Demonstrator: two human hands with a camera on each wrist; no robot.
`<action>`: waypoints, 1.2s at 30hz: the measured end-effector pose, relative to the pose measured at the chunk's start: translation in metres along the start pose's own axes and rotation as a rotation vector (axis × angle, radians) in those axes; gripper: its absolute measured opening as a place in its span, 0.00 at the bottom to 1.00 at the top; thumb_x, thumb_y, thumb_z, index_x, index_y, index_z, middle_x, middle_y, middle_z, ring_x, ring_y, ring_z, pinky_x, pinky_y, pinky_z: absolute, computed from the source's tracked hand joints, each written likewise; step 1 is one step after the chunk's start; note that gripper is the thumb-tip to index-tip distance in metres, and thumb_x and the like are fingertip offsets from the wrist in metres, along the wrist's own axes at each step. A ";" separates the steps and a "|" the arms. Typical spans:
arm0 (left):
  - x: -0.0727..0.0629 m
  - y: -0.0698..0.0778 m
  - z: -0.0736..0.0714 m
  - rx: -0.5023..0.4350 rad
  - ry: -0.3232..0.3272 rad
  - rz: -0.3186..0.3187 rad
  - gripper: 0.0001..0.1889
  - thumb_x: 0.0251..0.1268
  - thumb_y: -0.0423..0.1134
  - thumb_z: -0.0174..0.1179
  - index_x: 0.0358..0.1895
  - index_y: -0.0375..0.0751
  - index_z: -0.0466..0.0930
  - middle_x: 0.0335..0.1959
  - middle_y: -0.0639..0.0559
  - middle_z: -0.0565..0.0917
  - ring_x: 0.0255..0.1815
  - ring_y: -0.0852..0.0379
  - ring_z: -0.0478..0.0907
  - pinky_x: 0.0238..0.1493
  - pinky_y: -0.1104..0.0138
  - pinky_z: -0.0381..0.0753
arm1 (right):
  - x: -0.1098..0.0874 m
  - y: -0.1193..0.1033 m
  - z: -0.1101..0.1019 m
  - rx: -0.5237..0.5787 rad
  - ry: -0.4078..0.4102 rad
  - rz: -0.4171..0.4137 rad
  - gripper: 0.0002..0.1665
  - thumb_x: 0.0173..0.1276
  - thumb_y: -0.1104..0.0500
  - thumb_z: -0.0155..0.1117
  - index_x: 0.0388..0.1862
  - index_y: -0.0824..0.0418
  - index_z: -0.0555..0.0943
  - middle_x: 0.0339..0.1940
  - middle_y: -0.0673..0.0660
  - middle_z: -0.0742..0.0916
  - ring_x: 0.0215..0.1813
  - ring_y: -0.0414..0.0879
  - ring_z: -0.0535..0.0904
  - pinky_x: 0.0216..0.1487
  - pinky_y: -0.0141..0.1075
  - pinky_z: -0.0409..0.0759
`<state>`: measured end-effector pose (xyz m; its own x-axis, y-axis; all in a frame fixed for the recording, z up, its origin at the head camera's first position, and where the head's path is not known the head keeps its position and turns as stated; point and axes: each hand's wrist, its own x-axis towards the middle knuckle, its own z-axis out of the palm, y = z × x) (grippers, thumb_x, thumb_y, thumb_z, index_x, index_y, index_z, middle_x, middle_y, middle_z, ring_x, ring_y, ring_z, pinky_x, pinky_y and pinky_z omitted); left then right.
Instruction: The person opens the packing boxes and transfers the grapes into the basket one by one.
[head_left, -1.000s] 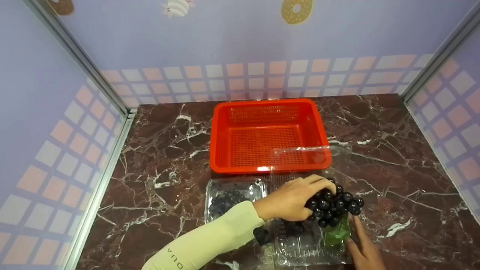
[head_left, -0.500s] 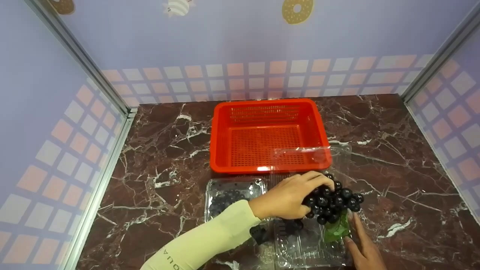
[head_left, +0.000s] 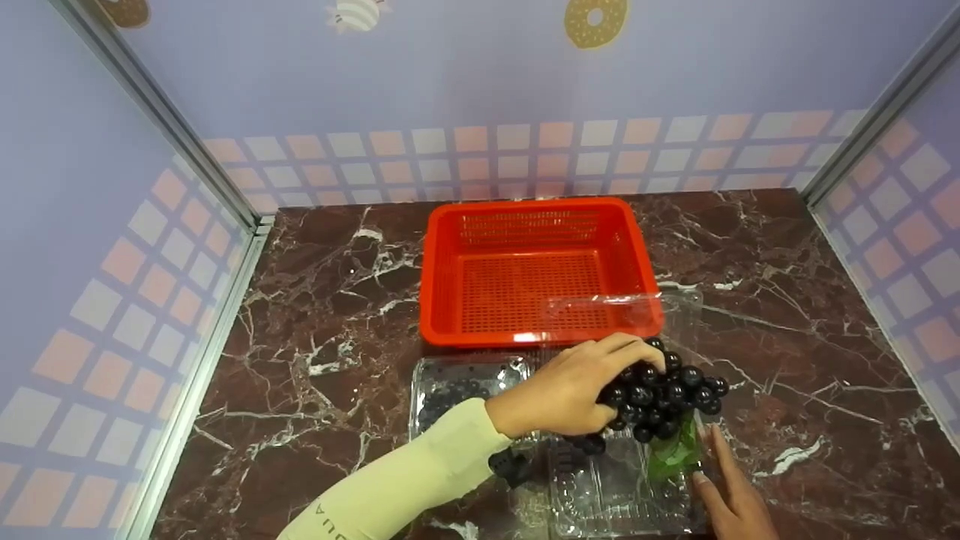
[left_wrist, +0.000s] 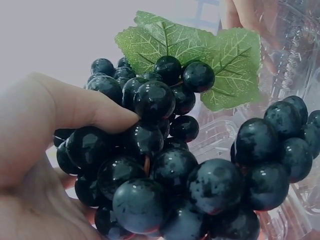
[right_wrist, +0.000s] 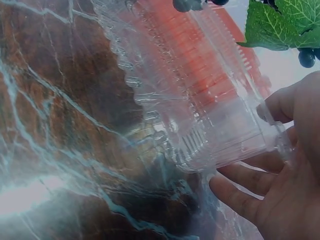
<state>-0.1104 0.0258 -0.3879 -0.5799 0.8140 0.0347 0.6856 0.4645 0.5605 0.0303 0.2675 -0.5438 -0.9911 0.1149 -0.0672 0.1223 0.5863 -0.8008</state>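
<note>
My left hand (head_left: 566,390) grips a bunch of black grapes (head_left: 664,397), thumb and fingers round its left side. In the left wrist view the bunch (left_wrist: 155,100) fills the middle, thumb pressed on the fruit. Green leaves (head_left: 675,454) hang from its lower side. Beneath is a clear plastic clamshell box (head_left: 622,499), its lid (head_left: 679,315) folded back and overlapping the basket's corner. My right hand (head_left: 735,495) holds the box's right edge. In the right wrist view the thumb lies on the rim of the box (right_wrist: 225,120), the other fingers below it.
A red perforated basket (head_left: 431,277) stands behind the box. To the left is another clear plastic box (head_left: 514,379) with dark round fruit in it, partly covered by the left sleeve (head_left: 420,480). A small black device (head_left: 510,466) shows under the left wrist. Patterned walls (head_left: 480,75) enclose the marble-look table (head_left: 330,322).
My left hand has raised the grapes slightly toward the back and a little left, bringing the leaves along. The right hand stays at the box's edge, almost unmoved.
</note>
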 end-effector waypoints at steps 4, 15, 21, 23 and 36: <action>-0.002 0.001 -0.004 -0.014 0.015 0.007 0.38 0.48 0.26 0.64 0.60 0.66 0.64 0.67 0.63 0.67 0.66 0.55 0.69 0.66 0.54 0.70 | -0.001 0.001 0.002 -0.005 0.066 -0.089 0.42 0.73 0.62 0.54 0.80 0.53 0.47 0.75 0.55 0.66 0.61 0.07 0.53 0.60 0.08 0.51; -0.012 0.001 -0.014 -0.038 0.062 0.003 0.38 0.47 0.25 0.64 0.60 0.66 0.64 0.66 0.65 0.67 0.63 0.55 0.71 0.62 0.54 0.74 | 0.003 -0.002 -0.001 0.059 0.141 -0.210 0.41 0.70 0.71 0.54 0.78 0.59 0.52 0.67 0.27 0.64 0.62 0.14 0.61 0.55 0.09 0.64; -0.016 -0.001 -0.019 -0.038 0.081 -0.005 0.38 0.45 0.26 0.65 0.59 0.65 0.65 0.66 0.64 0.68 0.64 0.55 0.71 0.63 0.52 0.73 | 0.004 -0.008 -0.005 0.021 0.167 -0.180 0.39 0.71 0.69 0.54 0.78 0.58 0.54 0.66 0.25 0.64 0.61 0.12 0.60 0.54 0.09 0.63; -0.017 -0.001 -0.021 -0.041 0.085 -0.009 0.38 0.45 0.25 0.65 0.59 0.64 0.65 0.66 0.64 0.68 0.64 0.55 0.71 0.63 0.52 0.73 | 0.003 -0.010 -0.006 0.019 0.169 -0.143 0.38 0.72 0.66 0.53 0.78 0.56 0.54 0.66 0.29 0.66 0.60 0.12 0.60 0.55 0.09 0.62; -0.028 -0.006 -0.030 -0.066 0.125 0.000 0.40 0.42 0.23 0.62 0.61 0.63 0.65 0.67 0.63 0.67 0.65 0.57 0.69 0.61 0.56 0.75 | 0.009 -0.024 -0.014 -0.047 0.184 -0.038 0.36 0.75 0.55 0.53 0.78 0.49 0.55 0.72 0.62 0.71 0.65 0.22 0.60 0.53 0.07 0.54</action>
<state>-0.1114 -0.0108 -0.3675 -0.6331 0.7621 0.1357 0.6579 0.4373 0.6132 0.0188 0.2654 -0.5166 -0.9692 0.2341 0.0758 0.0917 0.6295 -0.7715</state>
